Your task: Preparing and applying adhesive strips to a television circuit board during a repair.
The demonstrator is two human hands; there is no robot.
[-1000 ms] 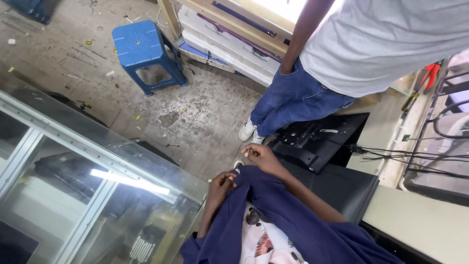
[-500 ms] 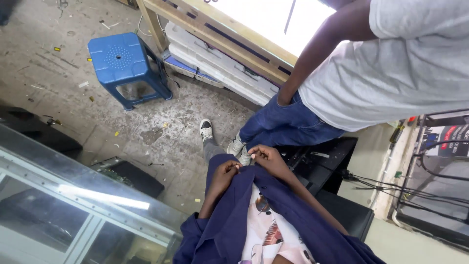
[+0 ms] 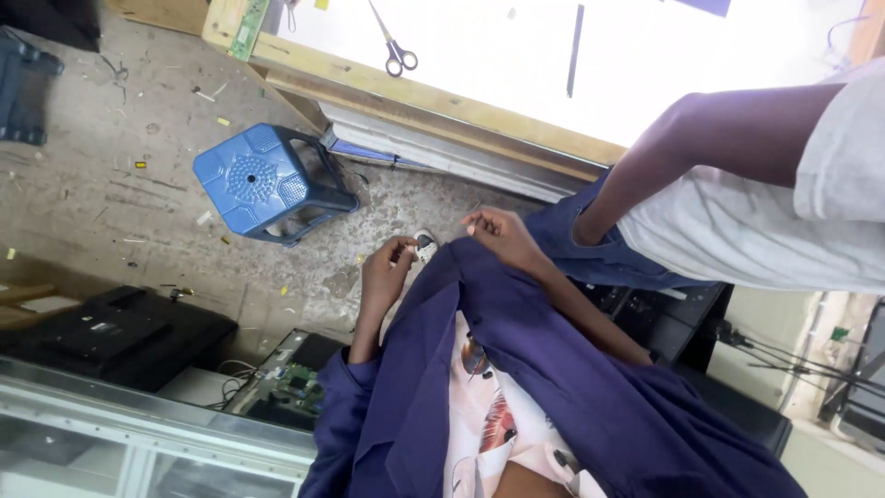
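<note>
Both hands are up at the collar of the dark blue work coat (image 3: 553,369); the left hand (image 3: 385,277) has its fingers curled around the left front edge, pinching cloth, while the right hand (image 3: 502,238) sits at the top of the right edge, fingertips pressed together on what looks like the fabric, though the exact grip is hard to read; the coat hangs open between them over a printed white shirt (image 3: 479,415), its long opening running straight down from the two hands toward the camera; the hands are near each other, a small pale thing between them too blurred to name; beyond lies the concrete floor with a blue plastic stool (image 3: 267,180); a co-worker's bare arm (image 3: 701,148) and jeans crowd close on the right; scissors (image 3: 396,53) rest on the bright worktop (image 3: 553,55) above.
</note>
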